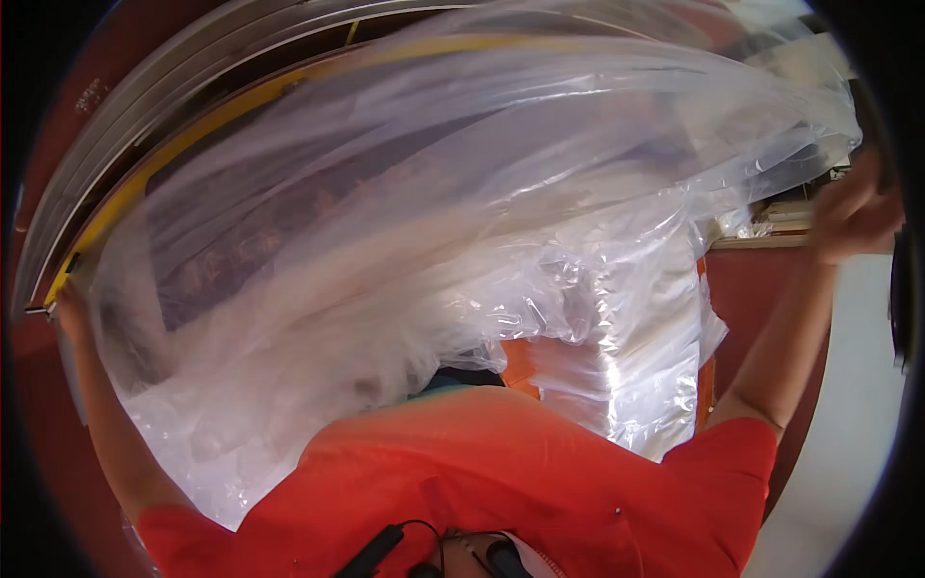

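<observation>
A wide sheet of clear plastic film (462, 183) billows across the middle, its folds smeared by motion. My left hand (72, 306) is far out at the left, at the end of a yellow bar (164, 159) and beside the film's left edge. Its fingers look closed, but what they hold is too small to make out. At the far right my right hand (858, 214) is raised and blurred. The film's gathered right corner comes close to it; whether the fingers grip it cannot be told. More film hangs in shiny layers (617, 356) before my body.
Long grey metal rails (125, 125) curve behind the yellow bar. A dark panel (289, 212) shows through the film. Bits of orange surface (520, 366) appear under the layers. Stacked flat items (785, 217) lie near my right forearm, with a pale surface (848, 385) at the right.
</observation>
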